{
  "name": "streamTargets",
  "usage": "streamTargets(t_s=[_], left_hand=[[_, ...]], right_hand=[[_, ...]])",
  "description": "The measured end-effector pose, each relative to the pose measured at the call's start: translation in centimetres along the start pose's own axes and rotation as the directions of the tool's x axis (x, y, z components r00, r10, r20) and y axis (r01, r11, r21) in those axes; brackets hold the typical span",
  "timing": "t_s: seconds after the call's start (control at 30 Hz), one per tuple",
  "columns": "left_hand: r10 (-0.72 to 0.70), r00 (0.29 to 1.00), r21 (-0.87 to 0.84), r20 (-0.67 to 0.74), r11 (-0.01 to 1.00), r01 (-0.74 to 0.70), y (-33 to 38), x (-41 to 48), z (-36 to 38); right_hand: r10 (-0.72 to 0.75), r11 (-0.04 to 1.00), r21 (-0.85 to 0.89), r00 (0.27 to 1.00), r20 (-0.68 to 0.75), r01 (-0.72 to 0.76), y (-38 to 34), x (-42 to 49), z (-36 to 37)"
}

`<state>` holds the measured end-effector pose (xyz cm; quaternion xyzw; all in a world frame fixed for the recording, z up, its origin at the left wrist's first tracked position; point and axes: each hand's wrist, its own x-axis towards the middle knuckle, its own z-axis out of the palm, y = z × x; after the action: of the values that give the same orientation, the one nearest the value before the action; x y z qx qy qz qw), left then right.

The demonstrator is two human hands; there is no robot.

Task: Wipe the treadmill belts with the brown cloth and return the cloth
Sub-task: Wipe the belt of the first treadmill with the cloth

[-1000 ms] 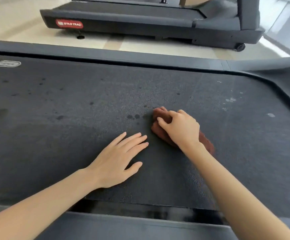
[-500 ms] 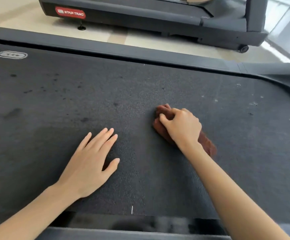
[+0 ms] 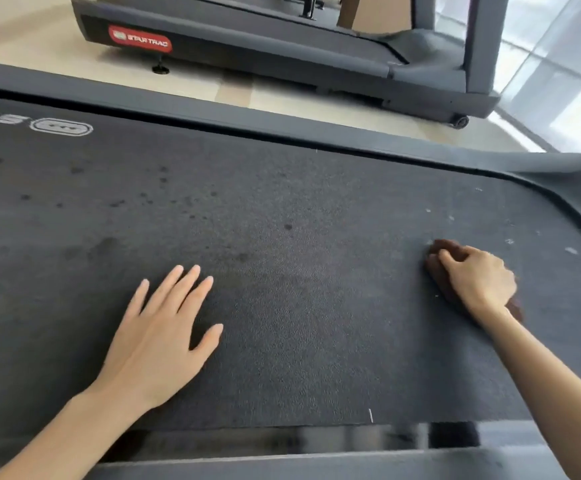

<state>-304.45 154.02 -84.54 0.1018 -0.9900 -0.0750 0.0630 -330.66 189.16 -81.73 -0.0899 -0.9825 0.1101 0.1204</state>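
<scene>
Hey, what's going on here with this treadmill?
A person is wiping the dark grey textured treadmill belt. Their right hand grips a crumpled brown cloth and presses it on the belt's right side, near some pale specks. Their left hand rests flat on the belt, fingers spread, holding nothing. Dark spots show further left, so the wiping looks unfinished.

Cloth (image 3: 436, 268) right, left hand (image 3: 157, 341) left, both on belt (image 3: 317, 306).
</scene>
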Motion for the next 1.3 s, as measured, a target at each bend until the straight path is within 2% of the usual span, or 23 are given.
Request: streamTargets(t_s=[0.07,0.2,0.3,0.37,0.4,0.47,0.57,0.67,0.73,0.8,0.97,1.1,1.2,1.3], left_hand=[[-0.013,0.999,-0.028,0.036,1.000,0.014,-1.0,-0.5,0.3],[-0.020,1.000,-0.084,0.017,0.996,0.022,-0.5,-0.1,0.4],[0.006,1.000,-0.063,0.005,0.998,-0.006,-1.0,-0.5,0.3],[0.030,1.000,-0.058,0.005,0.998,-0.029,-2.1,-1.2,-0.1],[0.040,0.999,-0.059,0.003,0.997,-0.040,-3.0,-1.7,-0.4],[0.044,0.999,-0.047,0.001,0.998,-0.044,-5.5,-2.9,-1.2],[-0.020,1.000,-0.040,0.023,0.999,0.021,-9.9,-4.7,-2.3],[-0.084,0.994,-0.050,0.070,0.995,0.088,-12.6,-6.0,-3.0],[-0.092,0.993,-0.045,0.072,0.994,0.095,-12.8,-6.5,-2.8],[-0.109,0.992,-0.040,0.061,0.993,0.112,-12.2,-6.5,-2.7],[-0.123,0.992,-0.021,0.023,0.992,0.124,-12.2,-6.5,-2.6],[-0.200,0.980,-0.014,-0.001,0.980,0.200,-14.2,-7.6,-2.9],[-0.252,0.968,0.005,0.006,0.968,0.252,-15.3,-8.0,-3.3],[-0.257,0.966,-0.007,0.003,0.966,0.257,-15.1,-7.8,-3.6]], right_hand=[[-0.050,0.999,0.007,0.999,0.008,0.050,-3.6,-1.8,0.8],[-0.239,0.970,0.057,0.971,0.026,0.237,-13.2,-8.1,1.9],[-0.439,0.895,0.122,0.895,0.080,0.428,-20.6,-14.5,2.9],[-0.516,0.853,0.171,0.848,0.123,0.494,-23.2,-16.9,3.0],[-0.519,0.850,0.190,0.842,0.144,0.491,-23.4,-17.0,2.9],[-0.444,0.886,0.238,0.877,0.185,0.398,-21.9,-15.7,2.3],[-0.231,0.965,0.167,0.957,0.176,0.202,-16.2,-12.6,0.9],[-0.061,0.990,0.131,0.990,0.129,0.044,-11.5,-10.9,-0.2],[-0.053,0.990,0.139,0.994,0.100,0.038,-12.2,-11.4,0.2],[-0.141,0.983,0.132,0.987,0.074,0.131,-15.1,-13.3,1.0],[-0.437,0.887,0.202,0.896,0.079,0.415,-26.7,-20.9,3.5],[-0.627,0.767,0.284,0.767,0.138,0.575,-35.5,-26.1,4.7],[-0.725,0.680,0.362,0.659,0.201,0.638,-38.3,-26.5,4.7],[-0.747,0.653,0.394,0.635,0.195,0.647,-35.9,-23.6,3.9]])
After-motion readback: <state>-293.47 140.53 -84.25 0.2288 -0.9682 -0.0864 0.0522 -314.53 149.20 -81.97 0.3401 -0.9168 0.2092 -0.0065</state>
